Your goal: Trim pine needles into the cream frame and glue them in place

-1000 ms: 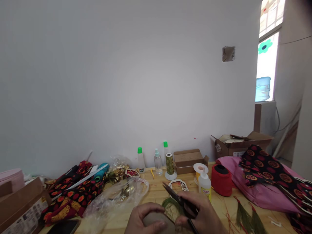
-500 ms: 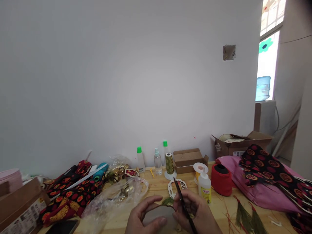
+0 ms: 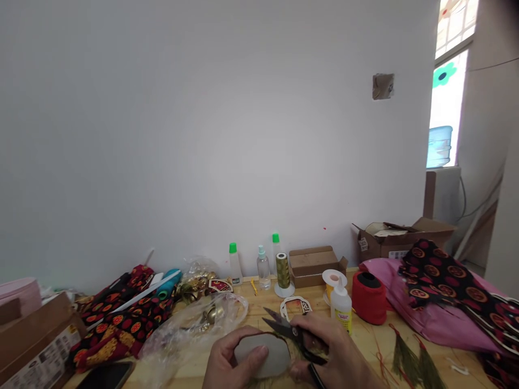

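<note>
My left hand (image 3: pixel 227 359) grips a flat grey piece with rounded corners and a thin dark edge (image 3: pixel 275 356), thumb pressed on its face. My right hand (image 3: pixel 343 354) holds a pair of black-handled scissors (image 3: pixel 292 330) just above and right of that piece. Their blades are spread and point up and to the left, apart from the grey piece. Beyond the scissors lies a white-edged cutout with dark lettering (image 3: pixel 292 302), partly covered by the right hand. A white glue bottle with a yellow label (image 3: pixel 341 308) stands close behind my right hand.
A clear plastic bag with brass bells (image 3: pixel 194 324) and patterned fabric (image 3: pixel 133 319) lie left; a phone (image 3: pixel 106 375) lies at front left. Behind are a green thread spool (image 3: pixel 283 270) and small carton (image 3: pixel 312 265). Red thread cone (image 3: pixel 368 300), pink bag (image 3: pixel 425 319) and green tassels (image 3: pixel 407 359) lie right.
The scissors have swung from nearly upright and closed to tilted left with blades apart. My left hand has turned the grey piece so more of its face shows.
</note>
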A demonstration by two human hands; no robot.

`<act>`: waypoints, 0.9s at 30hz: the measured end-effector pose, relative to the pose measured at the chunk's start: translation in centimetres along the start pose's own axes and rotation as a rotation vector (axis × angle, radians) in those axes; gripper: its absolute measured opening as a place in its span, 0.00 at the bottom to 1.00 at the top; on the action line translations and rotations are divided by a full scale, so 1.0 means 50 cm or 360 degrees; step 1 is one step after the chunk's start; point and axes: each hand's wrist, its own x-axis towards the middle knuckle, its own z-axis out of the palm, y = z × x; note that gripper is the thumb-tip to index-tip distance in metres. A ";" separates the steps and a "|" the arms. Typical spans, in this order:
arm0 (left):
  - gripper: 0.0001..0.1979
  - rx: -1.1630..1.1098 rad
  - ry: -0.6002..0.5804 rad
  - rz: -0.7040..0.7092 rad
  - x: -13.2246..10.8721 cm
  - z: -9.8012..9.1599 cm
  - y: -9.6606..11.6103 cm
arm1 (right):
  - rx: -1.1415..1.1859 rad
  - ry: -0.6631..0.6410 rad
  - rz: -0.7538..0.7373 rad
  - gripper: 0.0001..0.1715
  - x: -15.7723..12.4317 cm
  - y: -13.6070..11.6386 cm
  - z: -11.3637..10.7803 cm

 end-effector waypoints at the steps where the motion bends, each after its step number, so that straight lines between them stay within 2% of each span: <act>1: 0.08 -0.0008 -0.0037 -0.0002 0.002 -0.002 -0.001 | -0.0077 -0.0040 -0.0042 0.19 0.000 -0.001 -0.002; 5: 0.07 -0.0047 -0.0090 0.0034 0.004 -0.007 -0.002 | -0.0280 -0.0151 -0.0181 0.20 -0.002 0.007 -0.003; 9: 0.06 -0.0019 -0.0167 0.0079 0.002 -0.009 -0.001 | -0.0412 -0.0224 -0.0197 0.22 -0.004 0.013 -0.005; 14: 0.05 0.0012 -0.0187 0.0109 0.003 -0.013 -0.009 | -0.0483 -0.0252 -0.0197 0.16 -0.006 0.009 -0.013; 20: 0.06 0.0008 -0.0202 0.0095 0.009 -0.016 -0.018 | -0.0454 -0.0188 -0.0282 0.14 -0.007 0.012 -0.012; 23: 0.07 -0.0043 -0.0148 0.0043 0.009 -0.011 -0.016 | -0.0409 -0.0137 -0.0263 0.12 -0.007 0.014 -0.010; 27: 0.08 -0.0057 0.0097 0.0027 0.000 0.004 -0.005 | -0.0169 -0.0026 -0.0112 0.14 -0.004 0.020 -0.006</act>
